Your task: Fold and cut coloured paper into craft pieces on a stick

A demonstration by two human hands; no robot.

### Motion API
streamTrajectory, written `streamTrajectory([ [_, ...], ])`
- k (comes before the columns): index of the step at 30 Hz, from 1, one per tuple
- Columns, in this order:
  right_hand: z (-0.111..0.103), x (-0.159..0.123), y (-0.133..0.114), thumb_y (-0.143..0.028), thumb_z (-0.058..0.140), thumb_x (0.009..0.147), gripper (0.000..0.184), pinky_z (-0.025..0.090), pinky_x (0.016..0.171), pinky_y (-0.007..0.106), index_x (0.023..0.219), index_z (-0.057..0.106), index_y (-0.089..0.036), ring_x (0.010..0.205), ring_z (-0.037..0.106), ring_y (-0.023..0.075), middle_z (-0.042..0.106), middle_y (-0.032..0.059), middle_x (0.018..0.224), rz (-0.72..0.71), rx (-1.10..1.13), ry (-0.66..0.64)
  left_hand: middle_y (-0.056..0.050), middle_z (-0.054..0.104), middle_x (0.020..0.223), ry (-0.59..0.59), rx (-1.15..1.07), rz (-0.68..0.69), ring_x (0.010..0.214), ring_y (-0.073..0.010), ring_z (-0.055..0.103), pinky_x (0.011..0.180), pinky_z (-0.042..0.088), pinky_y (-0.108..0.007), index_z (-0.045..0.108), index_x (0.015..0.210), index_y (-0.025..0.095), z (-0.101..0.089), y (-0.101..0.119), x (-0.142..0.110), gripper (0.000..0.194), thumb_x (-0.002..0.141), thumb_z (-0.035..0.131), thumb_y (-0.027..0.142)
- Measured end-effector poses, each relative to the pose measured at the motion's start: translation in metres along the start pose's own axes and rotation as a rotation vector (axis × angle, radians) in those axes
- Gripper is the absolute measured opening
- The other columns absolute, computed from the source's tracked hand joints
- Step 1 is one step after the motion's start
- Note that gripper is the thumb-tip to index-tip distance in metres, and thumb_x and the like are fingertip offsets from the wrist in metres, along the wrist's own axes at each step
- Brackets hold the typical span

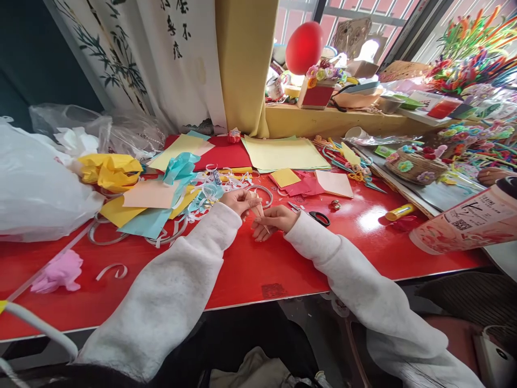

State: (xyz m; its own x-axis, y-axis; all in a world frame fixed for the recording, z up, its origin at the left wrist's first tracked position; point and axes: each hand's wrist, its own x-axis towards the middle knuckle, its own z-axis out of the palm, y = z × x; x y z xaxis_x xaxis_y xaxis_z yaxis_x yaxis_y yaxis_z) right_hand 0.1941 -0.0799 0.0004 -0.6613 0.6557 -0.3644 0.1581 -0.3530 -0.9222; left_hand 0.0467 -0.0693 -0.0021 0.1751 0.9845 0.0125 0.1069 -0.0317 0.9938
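Note:
Over the red table point(250, 275), my left hand point(237, 203) pinches a small piece of pale peach paper point(256, 205) that looks folded or rolled. From the other side, my right hand point(276, 220) closes its thumb and forefinger on the lower part of the same paper. A thin pale tip shows under the right fingers; I cannot tell whether it is paper or a stick. Just behind the hands lies a clear ring-shaped roll point(264, 189). Scissors point(319, 217) with black handles lie beside my right wrist, partly hidden by the sleeve.
Paper scraps point(204, 199) and coloured sheets point(139, 215) lie to the left, near a white plastic bag point(38, 183). Yellow paper point(286, 153) and pink squares point(302, 184) lie behind. At right stand a pink cup point(464, 221) and a woven basket point(416, 166).

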Motion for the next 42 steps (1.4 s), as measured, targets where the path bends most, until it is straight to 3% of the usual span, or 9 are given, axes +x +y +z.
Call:
streamTrajectory([
  [4,-0.001,0.002,0.002,-0.036,0.064,0.06,0.033,0.052,0.059,0.025,0.079,0.057,-0.01,0.061,0.063,0.0142,0.065,0.0055,0.067,-0.108,0.044,0.076,0.006,0.043,0.038,0.026,0.057,0.054,0.03,-0.0041,0.037,0.029,0.029,-0.017,0.039,0.051,0.015,-0.001,-0.002,0.0,0.038,0.056,0.063,0.043],
  [8,-0.003,0.003,0.004,-0.041,0.064,0.057,0.036,0.051,0.053,0.025,0.073,0.055,-0.009,0.055,0.062,0.0149,0.064,0.0046,0.06,-0.131,0.022,0.126,0.004,0.048,0.043,0.0,0.106,0.038,0.034,-0.0057,0.042,0.031,0.031,-0.017,0.038,0.053,0.016,0.0,-0.005,0.002,0.038,0.055,0.064,0.044],
  [13,-0.003,0.003,0.002,-0.042,0.064,0.056,0.038,0.049,0.048,0.025,0.072,0.054,-0.009,0.05,0.06,0.0139,0.062,0.0035,0.057,-0.127,-0.019,0.068,0.001,0.055,0.052,0.019,0.089,0.04,0.045,-0.0081,0.05,0.043,0.04,-0.02,0.046,0.058,0.014,-0.001,-0.01,0.003,0.032,0.057,0.063,0.041],
  [16,-0.004,0.003,0.002,-0.042,0.064,0.056,0.038,0.048,0.046,0.024,0.073,0.054,-0.01,0.047,0.058,0.0124,0.061,0.0023,0.056,-0.129,-0.045,0.048,0.0,0.057,0.054,-0.027,-0.01,0.023,0.049,-0.0095,0.053,0.049,0.044,-0.022,0.049,0.06,0.014,-0.002,-0.011,0.004,0.031,0.057,0.063,0.041],
  [22,-0.012,0.007,0.005,-0.043,0.063,0.057,0.037,0.045,0.039,0.02,0.072,0.054,-0.01,0.043,0.054,0.0085,0.059,0.0007,0.056,-0.149,-0.088,0.099,0.001,0.054,0.054,0.055,0.085,0.018,0.041,-0.0064,0.046,0.04,0.037,-0.019,0.058,0.07,0.013,-0.007,-0.011,0.009,0.037,0.056,0.06,0.048],
  [27,-0.014,0.009,0.008,-0.043,0.062,0.059,0.035,0.042,0.034,0.018,0.07,0.054,-0.01,0.041,0.05,0.0061,0.057,-0.0004,0.055,-0.181,-0.098,0.104,0.001,0.052,0.049,0.049,0.05,-0.001,0.042,-0.0085,0.048,0.043,0.04,-0.021,0.056,0.066,0.013,-0.011,-0.007,0.009,0.04,0.055,0.06,0.051],
  [31,-0.011,0.008,0.006,-0.043,0.064,0.056,0.037,0.045,0.037,0.019,0.071,0.054,-0.01,0.043,0.054,0.0082,0.059,0.0004,0.056,-0.183,-0.02,0.146,0.0,0.055,0.055,0.076,-0.024,-0.081,0.047,-0.0088,0.05,0.046,0.042,-0.022,0.056,0.073,0.013,-0.008,0.0,0.005,0.044,0.055,0.059,0.053],
  [36,-0.005,0.004,0.002,-0.04,0.063,0.06,0.034,0.049,0.044,0.023,0.074,0.055,-0.01,0.048,0.058,0.0115,0.062,0.003,0.058,-0.124,-0.001,0.125,-0.002,0.058,0.06,-0.078,0.06,0.024,0.053,-0.008,0.048,0.051,0.04,-0.022,0.055,0.055,0.011,-0.003,-0.004,0.004,0.033,0.055,0.063,0.043],
  [42,-0.005,0.002,0.001,-0.037,0.064,0.06,0.032,0.049,0.047,0.022,0.073,0.055,-0.009,0.048,0.059,0.011,0.062,0.0043,0.057,-0.061,-0.008,0.065,0.0,0.055,0.051,0.058,0.094,0.025,0.05,-0.0089,0.047,0.048,0.035,-0.022,0.055,0.052,0.013,-0.006,-0.007,0.005,0.027,0.056,0.063,0.038],
])
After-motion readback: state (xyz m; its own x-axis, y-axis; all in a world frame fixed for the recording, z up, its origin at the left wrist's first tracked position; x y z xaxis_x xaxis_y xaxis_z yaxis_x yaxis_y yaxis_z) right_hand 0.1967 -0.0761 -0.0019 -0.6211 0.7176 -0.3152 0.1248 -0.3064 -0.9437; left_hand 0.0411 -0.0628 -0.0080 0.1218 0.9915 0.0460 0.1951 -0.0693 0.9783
